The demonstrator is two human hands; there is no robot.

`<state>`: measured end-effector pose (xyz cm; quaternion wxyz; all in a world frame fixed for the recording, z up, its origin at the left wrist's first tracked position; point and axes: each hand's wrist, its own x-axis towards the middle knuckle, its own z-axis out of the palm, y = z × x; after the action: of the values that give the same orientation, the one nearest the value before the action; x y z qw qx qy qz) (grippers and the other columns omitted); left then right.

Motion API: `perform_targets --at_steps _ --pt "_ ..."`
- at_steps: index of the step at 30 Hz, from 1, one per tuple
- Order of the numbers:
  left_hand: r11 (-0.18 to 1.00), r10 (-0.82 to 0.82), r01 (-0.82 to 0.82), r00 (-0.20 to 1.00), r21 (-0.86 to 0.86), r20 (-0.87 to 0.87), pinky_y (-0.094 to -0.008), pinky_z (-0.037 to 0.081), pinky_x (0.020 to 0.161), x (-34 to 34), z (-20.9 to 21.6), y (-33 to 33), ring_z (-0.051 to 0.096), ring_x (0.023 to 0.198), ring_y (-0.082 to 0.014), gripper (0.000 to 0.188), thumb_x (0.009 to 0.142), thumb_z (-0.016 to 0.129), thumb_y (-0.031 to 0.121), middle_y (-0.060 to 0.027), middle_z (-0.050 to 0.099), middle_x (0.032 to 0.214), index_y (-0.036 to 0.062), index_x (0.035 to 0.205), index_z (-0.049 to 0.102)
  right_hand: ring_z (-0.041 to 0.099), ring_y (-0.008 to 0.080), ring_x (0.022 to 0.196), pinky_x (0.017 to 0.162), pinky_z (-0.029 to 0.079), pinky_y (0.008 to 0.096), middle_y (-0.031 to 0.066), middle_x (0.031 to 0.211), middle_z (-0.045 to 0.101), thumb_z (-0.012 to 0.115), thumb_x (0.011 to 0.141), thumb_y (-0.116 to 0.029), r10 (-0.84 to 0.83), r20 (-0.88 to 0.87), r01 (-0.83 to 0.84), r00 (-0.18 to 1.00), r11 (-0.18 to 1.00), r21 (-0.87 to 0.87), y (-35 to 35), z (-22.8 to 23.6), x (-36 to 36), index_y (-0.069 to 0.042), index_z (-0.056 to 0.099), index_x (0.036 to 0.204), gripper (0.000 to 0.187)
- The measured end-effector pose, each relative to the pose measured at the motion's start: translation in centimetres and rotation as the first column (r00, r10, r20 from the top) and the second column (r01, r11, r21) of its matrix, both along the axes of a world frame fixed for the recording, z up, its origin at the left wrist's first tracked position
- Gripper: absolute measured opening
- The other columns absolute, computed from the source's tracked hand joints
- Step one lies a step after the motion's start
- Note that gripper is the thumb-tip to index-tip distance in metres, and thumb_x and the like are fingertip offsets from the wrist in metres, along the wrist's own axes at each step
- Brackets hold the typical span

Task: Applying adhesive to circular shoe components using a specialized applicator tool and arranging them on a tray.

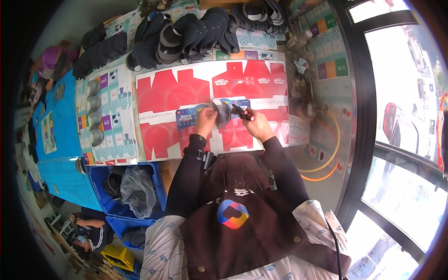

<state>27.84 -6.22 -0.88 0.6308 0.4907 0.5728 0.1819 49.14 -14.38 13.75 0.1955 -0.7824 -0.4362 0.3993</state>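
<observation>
My left hand (205, 123) is closed on the edge of a small grey curved piece (223, 115), cupped like the heel end of an insole. Close on its right, my right hand (259, 126) grips a slim black hand tool (241, 112) with reddish spots, possibly scissors or snips. Its tip points toward the grey piece; whether they touch I cannot tell. Both hands are over a red-and-white printed cardboard sheet (175, 95). A blue printed card (185, 117) lies partly beneath my left hand, and similar blue print shows behind the tool.
Dark insole-like pieces (191, 35) are heaped along the table's far side. Several grey cupped pieces (95, 103) form a column at left. Below stands a blue crate (161, 184) with a clear plastic bag (138, 191). A person (91, 233) is at lower left; a yellow-orange hose (337, 144) curves at right.
</observation>
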Motion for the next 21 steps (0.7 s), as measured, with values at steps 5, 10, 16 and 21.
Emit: perform_targets --at_steps 5,10,16,21 --pt "0.999 -0.012 0.013 1.000 0.041 -0.024 -0.0318 0.060 0.077 -0.6 -0.2 0.0 0.070 0.094 -0.0200 0.034 0.098 0.069 0.016 -0.0132 0.066 0.115 -0.0025 0.125 0.060 0.063 0.0506 0.097 0.082 0.052 0.0543 0.0307 0.093 0.068 0.061 0.086 -0.022 0.027 -0.039 -0.028 0.999 0.999 -0.024 -0.7 -0.2 -0.4 -0.005 0.069 0.107 0.028" --pt "0.991 0.045 -0.041 0.998 0.124 -0.035 -0.0313 0.056 0.065 -0.3 0.2 -0.2 0.072 0.078 -0.0184 0.034 0.094 0.073 0.024 -0.0118 0.074 0.103 -0.0015 0.115 0.067 0.064 0.0502 0.098 0.083 0.052 0.0536 0.0314 0.094 0.068 0.060 0.088 -0.024 -0.047 -0.042 0.047 0.998 0.999 0.019 -0.5 -0.3 0.0 -0.005 0.070 0.108 0.030" --pt "0.999 0.030 -0.031 0.999 -0.041 -0.016 -0.0328 0.059 0.077 -0.7 -0.1 0.3 0.068 0.097 -0.0193 0.034 0.100 0.067 0.020 -0.0112 0.067 0.114 -0.0006 0.126 0.060 0.063 0.0504 0.097 0.081 0.052 0.0537 0.0303 0.095 0.068 0.060 0.090 -0.028 0.089 -0.068 -0.091 0.994 0.995 -0.030 -2.0 -1.1 0.0 -0.003 0.069 0.106 0.031" --pt "0.957 0.240 -0.212 0.962 -0.196 0.128 -0.0325 0.058 0.075 -2.1 -1.7 0.4 0.069 0.090 -0.0187 0.034 0.100 0.066 0.021 -0.0104 0.069 0.109 -0.0020 0.125 0.061 0.061 0.0515 0.093 0.079 0.051 0.0530 0.0296 0.090 0.066 0.062 0.088 -0.024 0.040 -0.148 -0.023 0.988 0.993 0.118 0.2 -0.1 -1.4 -0.001 0.067 0.101 0.027"
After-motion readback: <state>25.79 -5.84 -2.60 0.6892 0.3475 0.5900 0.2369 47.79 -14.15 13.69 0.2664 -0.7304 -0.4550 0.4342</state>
